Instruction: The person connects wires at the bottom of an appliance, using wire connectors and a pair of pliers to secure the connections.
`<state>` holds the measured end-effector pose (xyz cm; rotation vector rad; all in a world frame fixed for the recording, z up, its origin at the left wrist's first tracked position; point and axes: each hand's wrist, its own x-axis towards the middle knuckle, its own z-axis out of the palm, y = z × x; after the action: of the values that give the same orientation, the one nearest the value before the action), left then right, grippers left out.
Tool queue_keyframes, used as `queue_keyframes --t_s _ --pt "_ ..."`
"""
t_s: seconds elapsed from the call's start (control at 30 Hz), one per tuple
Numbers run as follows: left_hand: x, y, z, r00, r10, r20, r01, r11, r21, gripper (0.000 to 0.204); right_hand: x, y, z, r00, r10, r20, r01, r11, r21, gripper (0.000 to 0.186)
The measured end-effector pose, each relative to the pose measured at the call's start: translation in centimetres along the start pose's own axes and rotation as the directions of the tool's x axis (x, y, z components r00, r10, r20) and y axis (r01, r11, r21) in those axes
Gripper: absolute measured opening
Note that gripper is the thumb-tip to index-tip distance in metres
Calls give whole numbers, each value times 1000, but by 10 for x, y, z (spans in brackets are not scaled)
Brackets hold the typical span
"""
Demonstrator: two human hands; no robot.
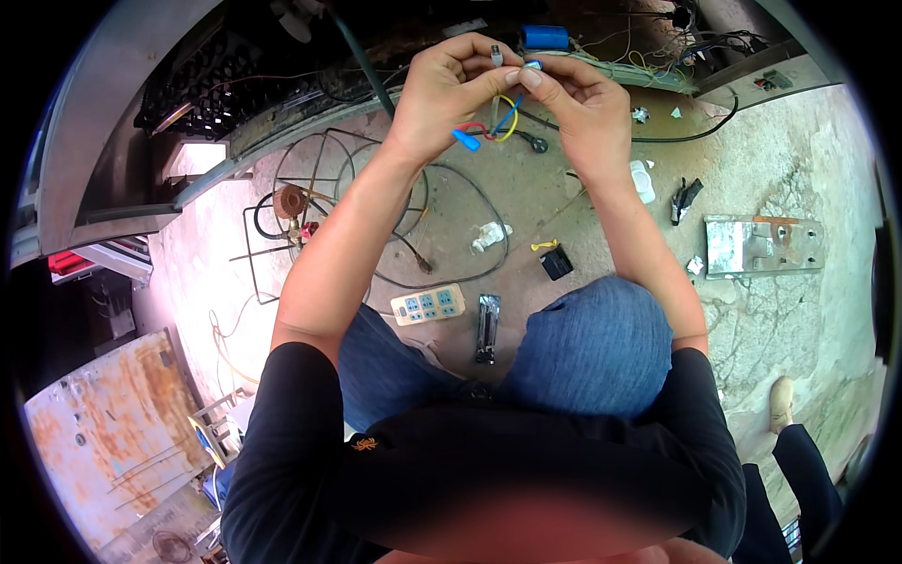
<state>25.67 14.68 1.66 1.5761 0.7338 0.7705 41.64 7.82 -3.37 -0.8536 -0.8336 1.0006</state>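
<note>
My left hand and my right hand are raised together at the top of the view, fingertips meeting. Between them hangs a small bundle of red, yellow and blue wires with a blue connector at one end. My left fingers pinch a small grey metal piece; my right thumb and forefinger pinch a blue wire tip. Both forearms rise from my knees, which are in blue jeans.
On the concrete floor lie a beige power strip, a black tool, a small black box, a wire fan guard with a copper motor, a metal plate and a blue capacitor. Another person's foot shows at right.
</note>
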Motion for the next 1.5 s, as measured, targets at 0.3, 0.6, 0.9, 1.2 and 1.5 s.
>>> queue_keyframes --t_s 0.3,0.6,0.9,1.2,1.5 --pt "-1 0 -2 999 2 -42 4 990 141 15 4 3 -4 999 25 38 -25 1000 5 26" --pt "8 -6 -5 996 -82 38 78 992 98 24 11 1 -12 997 72 33 -71 997 -38 28" --pt "13 -3 -3 997 -64 -48 59 994 -97 25 -12 -21 -13 988 81 128 -62 987 -145 21" --pt "17 -2 -10 993 -75 -94 55 977 -205 25 -20 -8 10 958 90 273 -54 989 -136 19" --pt "21 10 -23 997 -69 23 73 941 -331 19 -15 -16 13 832 188 521 94 879 -467 36"
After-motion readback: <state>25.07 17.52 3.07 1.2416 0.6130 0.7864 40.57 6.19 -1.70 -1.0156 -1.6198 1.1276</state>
